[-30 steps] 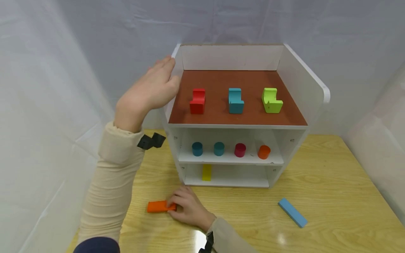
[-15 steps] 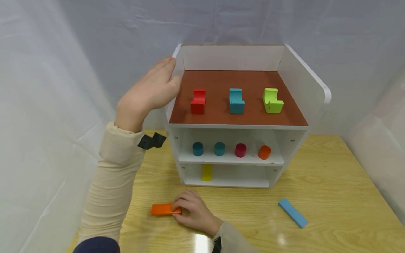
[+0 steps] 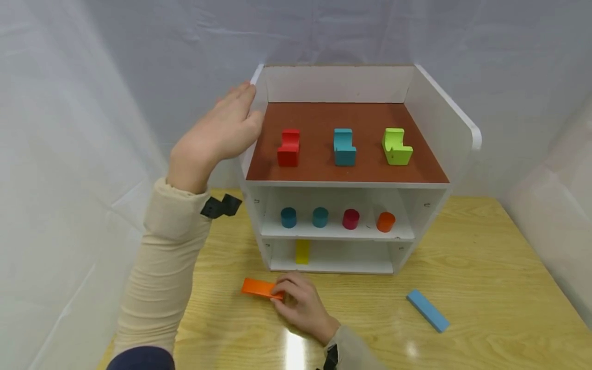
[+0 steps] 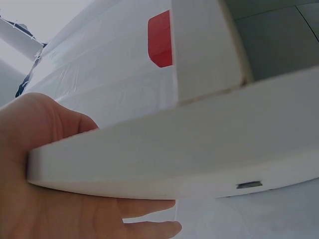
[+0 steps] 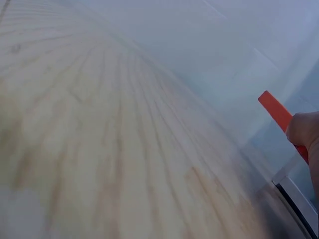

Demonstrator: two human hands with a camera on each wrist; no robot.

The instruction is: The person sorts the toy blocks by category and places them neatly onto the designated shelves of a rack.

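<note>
The wooden table (image 3: pixel 485 267) is being occupied by a white shelf unit (image 3: pixel 444 128), whose left side wall is being pressed by the left hand (image 3: pixel 217 136) with fingers straight and flat against it. Just in front of the unit, the orange block (image 3: pixel 259 288) is being pinched at its right end by the curled fingers of the right hand (image 3: pixel 302 306), its far end tilted off the table.

probably a lab test booth, white sheeting (image 3: pixel 69 128) around, wooden table (image 3: pixel 485 267)
</note>
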